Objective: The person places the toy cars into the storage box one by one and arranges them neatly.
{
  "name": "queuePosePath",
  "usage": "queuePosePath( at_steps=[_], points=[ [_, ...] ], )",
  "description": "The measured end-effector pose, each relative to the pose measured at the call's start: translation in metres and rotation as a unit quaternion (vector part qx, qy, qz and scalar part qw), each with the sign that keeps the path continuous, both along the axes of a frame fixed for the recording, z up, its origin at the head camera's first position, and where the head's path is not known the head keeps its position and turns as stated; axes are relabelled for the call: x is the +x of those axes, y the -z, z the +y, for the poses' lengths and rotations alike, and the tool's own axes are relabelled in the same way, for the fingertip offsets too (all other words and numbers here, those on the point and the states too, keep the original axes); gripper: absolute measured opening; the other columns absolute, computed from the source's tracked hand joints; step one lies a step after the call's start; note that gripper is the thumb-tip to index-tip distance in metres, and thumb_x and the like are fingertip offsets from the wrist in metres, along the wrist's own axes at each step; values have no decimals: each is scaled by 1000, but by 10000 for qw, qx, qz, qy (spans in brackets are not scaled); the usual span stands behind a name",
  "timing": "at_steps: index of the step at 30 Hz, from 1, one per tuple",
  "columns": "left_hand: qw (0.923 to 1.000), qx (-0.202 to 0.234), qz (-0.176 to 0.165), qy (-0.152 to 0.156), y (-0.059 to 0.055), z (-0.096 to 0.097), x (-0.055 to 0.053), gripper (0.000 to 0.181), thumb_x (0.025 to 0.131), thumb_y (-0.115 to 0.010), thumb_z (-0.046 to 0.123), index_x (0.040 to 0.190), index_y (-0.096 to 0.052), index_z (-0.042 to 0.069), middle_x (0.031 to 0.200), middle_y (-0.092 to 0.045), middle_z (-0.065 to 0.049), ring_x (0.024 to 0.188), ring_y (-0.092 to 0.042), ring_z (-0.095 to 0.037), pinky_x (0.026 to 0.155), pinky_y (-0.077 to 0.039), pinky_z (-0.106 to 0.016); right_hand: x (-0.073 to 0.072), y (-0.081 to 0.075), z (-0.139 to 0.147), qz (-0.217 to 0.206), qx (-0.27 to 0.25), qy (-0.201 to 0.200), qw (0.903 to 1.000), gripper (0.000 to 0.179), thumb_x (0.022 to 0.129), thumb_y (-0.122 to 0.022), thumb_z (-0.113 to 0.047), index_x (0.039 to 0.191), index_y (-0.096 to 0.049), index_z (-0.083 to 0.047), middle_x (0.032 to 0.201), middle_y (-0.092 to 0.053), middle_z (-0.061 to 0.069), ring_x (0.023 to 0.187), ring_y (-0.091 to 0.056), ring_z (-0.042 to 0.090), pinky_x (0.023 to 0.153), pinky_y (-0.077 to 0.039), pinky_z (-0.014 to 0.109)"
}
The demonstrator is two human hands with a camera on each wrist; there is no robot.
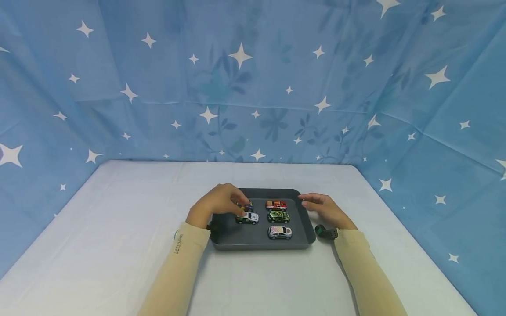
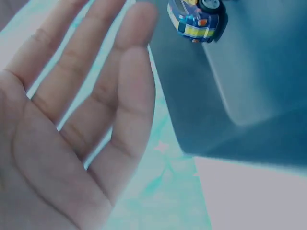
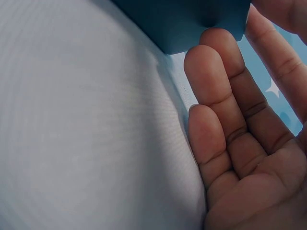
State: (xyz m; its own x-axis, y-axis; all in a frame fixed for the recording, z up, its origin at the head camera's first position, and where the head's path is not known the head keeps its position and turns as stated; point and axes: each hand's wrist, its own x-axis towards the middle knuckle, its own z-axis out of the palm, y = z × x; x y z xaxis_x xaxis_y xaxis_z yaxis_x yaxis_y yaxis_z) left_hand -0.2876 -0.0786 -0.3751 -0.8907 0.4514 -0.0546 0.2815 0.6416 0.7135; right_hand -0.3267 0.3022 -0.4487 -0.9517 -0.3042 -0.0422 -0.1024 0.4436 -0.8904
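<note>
My left hand (image 1: 221,202) reaches over the left side of a dark grey tray (image 1: 245,246), thumb and forefinger spread apart around a blue and yellow toy car (image 1: 250,207). In the left wrist view this car (image 2: 196,24) shows beyond the extended fingers (image 2: 134,91), with a gap between. A white toy car (image 1: 248,218) lies just under the thumb. On the other side, my right hand (image 1: 324,208) is relaxed at the tray's right wall, fingertips close to the rim. In the right wrist view its fingers (image 3: 208,72) bend slightly beside the tray's outer wall (image 3: 187,24).
In the tray's right half stand a red and orange toy car (image 1: 276,205), a green patterned toy car (image 1: 278,217) and a silver toy car (image 1: 280,232). The tray rests on a white-covered table (image 1: 138,210), with a blue star-printed curtain (image 1: 166,79) behind it.
</note>
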Motion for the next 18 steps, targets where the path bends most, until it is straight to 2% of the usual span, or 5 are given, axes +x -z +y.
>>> queuePosePath(
  at_steps=[5,12,18],
  points=[
    [9990,336,-27,283,-2,-12,2,38,90,-89,8,126,-80,4,123,-79,-6,115,-73,-25,98,-60,-43,-1,0,0,-11,-36,17,10000,50,107,-70,-25,146,-63,5,156,-55,27,147,-47,47,121,-35,66],
    [9945,851,-42,611,-5,-31,12,44,95,-85,12,135,-73,0,134,-74,-15,122,-72,-29,102,-59,-44,-3,2,0,-19,-65,-7,10000,50,106,-71,-25,146,-63,5,156,-55,27,148,-46,47,122,-33,67],
    [9925,1045,215,595,-5,-43,22,40,96,-85,15,133,-75,3,132,-74,-16,118,-72,-31,100,-59,-44,-3,1,0,-3,-86,-62,9999,50,106,-71,-25,146,-62,5,155,-55,27,149,-45,47,123,-30,69]
  ],
)
